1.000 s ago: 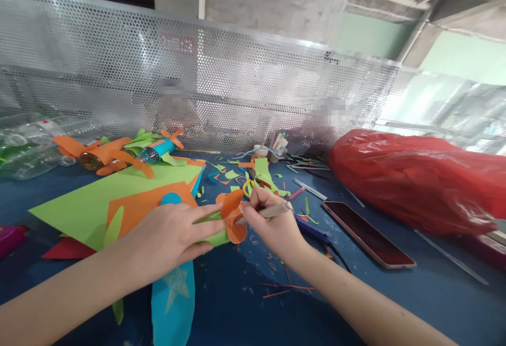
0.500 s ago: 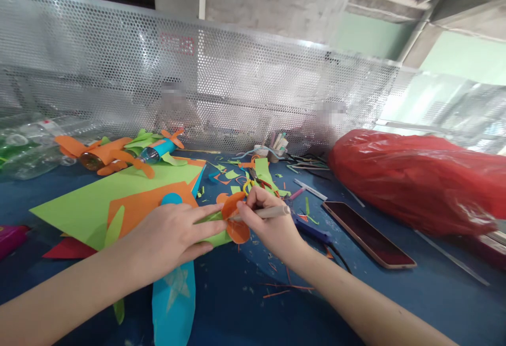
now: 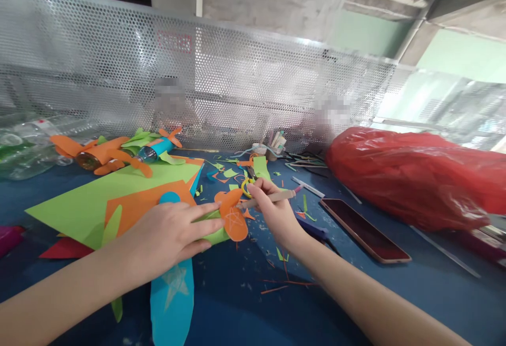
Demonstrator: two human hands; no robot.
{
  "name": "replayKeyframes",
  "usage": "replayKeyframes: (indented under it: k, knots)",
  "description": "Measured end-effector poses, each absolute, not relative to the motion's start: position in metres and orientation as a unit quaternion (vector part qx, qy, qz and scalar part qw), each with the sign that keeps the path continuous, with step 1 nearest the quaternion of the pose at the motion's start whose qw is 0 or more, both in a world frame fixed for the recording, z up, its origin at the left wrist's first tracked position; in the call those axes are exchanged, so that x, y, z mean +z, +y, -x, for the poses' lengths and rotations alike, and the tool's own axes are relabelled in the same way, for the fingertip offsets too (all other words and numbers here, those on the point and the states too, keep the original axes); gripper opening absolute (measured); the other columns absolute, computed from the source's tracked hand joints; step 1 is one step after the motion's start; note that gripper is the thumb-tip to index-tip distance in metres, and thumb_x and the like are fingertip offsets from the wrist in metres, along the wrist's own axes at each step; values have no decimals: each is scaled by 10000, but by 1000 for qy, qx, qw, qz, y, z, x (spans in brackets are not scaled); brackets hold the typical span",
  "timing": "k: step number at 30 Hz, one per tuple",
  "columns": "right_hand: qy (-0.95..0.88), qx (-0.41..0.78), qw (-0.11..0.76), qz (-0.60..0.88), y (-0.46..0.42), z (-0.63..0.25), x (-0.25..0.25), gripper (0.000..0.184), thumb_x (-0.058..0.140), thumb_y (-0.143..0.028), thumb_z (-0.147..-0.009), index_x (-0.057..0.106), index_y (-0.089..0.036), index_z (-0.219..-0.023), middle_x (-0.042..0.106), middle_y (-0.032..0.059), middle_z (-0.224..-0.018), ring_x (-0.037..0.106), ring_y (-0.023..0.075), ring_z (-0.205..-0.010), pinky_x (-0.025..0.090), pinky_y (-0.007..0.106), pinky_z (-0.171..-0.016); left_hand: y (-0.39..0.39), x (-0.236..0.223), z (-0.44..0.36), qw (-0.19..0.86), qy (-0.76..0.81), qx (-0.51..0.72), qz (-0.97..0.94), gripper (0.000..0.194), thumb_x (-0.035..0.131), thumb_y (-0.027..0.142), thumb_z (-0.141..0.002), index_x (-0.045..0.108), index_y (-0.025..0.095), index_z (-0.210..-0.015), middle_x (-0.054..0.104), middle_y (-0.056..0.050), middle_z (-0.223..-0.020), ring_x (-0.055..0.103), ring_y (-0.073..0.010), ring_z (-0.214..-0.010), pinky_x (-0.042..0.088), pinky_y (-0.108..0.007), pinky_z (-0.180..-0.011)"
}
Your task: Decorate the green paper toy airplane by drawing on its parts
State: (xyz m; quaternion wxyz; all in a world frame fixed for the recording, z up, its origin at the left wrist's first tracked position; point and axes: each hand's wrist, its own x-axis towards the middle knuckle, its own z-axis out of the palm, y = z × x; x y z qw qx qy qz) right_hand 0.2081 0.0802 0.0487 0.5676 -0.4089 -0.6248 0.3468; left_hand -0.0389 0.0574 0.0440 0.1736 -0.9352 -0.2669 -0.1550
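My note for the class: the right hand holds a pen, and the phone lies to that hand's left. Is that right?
Not quite: in the head view, the right hand does hold a pen, but the phone lies to that hand's right.

Single view from my head, facing forward and down over the blue tabletop; my left hand and right hand lie close, the perforated screen farther off
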Motion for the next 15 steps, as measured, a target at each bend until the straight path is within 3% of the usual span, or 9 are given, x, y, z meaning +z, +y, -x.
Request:
replayKeyframes:
  k: [15]
  knots:
    - [-650, 313, 554, 416, 78, -204, 50, 348, 652, -401, -796, 396, -252, -612, 342, -81, -546, 313, 111, -537, 255, 251, -510, 59, 42, 40, 150, -270, -167, 936, 324, 470, 341, -1109, 717, 293, -1313, 675, -75, -1456, 749, -267, -979, 589, -366, -788]
